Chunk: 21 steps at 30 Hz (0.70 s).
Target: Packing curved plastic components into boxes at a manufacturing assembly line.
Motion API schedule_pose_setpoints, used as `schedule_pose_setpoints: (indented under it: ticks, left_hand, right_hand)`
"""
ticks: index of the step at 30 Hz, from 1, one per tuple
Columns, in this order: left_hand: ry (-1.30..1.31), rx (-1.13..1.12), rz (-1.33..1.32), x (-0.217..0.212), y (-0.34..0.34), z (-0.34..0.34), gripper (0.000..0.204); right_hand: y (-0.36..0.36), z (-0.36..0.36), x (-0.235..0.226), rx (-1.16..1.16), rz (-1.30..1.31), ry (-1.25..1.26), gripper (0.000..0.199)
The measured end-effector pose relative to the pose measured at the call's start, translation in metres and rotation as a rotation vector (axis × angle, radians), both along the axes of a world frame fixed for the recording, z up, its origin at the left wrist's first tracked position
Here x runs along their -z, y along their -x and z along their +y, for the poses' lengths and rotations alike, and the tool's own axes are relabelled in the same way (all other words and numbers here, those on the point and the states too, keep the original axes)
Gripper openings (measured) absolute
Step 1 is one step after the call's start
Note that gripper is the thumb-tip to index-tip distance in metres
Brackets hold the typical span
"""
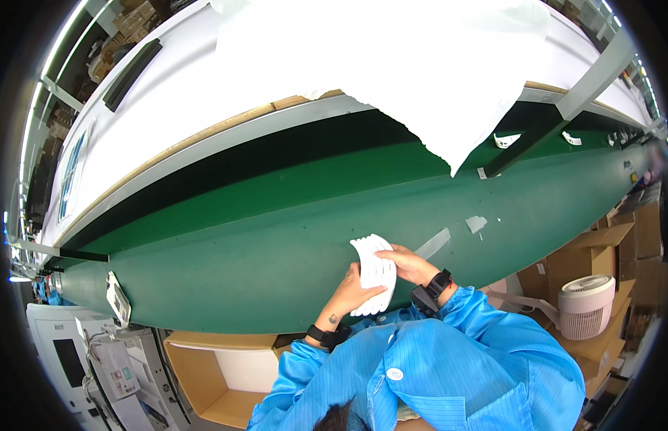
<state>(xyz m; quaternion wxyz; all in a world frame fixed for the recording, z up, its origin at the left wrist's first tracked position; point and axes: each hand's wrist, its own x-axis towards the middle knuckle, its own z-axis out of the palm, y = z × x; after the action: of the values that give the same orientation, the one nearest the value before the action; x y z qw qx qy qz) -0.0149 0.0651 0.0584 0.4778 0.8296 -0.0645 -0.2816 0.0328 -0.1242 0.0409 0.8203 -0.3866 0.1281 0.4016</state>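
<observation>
A stack of several white, curved, thin pieces [375, 271] is held in front of my chest, over the near edge of the green work surface [276, 255]. The exact kind of these pieces cannot be made out. My left hand [353, 291] grips the stack along its left side, its thumb lying across the lower front. From the right, my right hand [408, 263] is closed on the upper right edge, thumb on the front face. Both wrists wear black bands, and a small dark box is strapped on the right one.
Tape strips [434, 244] and a torn scrap [476, 224] lie to the right. A raised white shelf [204, 93] spans the far side, a white sheet [449, 122] hanging over it. Nearby are an open carton [197, 345], a pink fan [587, 309] and a white machine [53, 345].
</observation>
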Motion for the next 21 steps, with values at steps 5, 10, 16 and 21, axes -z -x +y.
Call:
schedule_pose_setpoints:
  ticks: [5, 10, 16, 21]
  left_hand:
    - [-0.067, -0.150, -0.182, 0.004, -0.001, -0.012, 0.083]
    - [-0.093, -0.374, -0.047, 0.002, -0.014, -0.017, 0.079]
    - [0.041, -0.466, 0.027, 0.023, -0.027, -0.003, 0.075]
    - [0.265, -0.646, 0.068, 0.031, -0.022, 0.028, 0.072]
  right_hand:
    - [-0.001, 0.016, 0.009, 0.120, -0.021, 0.092, 0.044]
    - [-0.009, 0.033, -0.002, 0.186, -0.052, 0.227, 0.047]
    - [-0.029, 0.038, 0.013, 0.068, -0.110, 0.219, 0.054]
    - [-0.079, 0.029, 0.011, -0.171, -0.040, 0.341, 0.071]
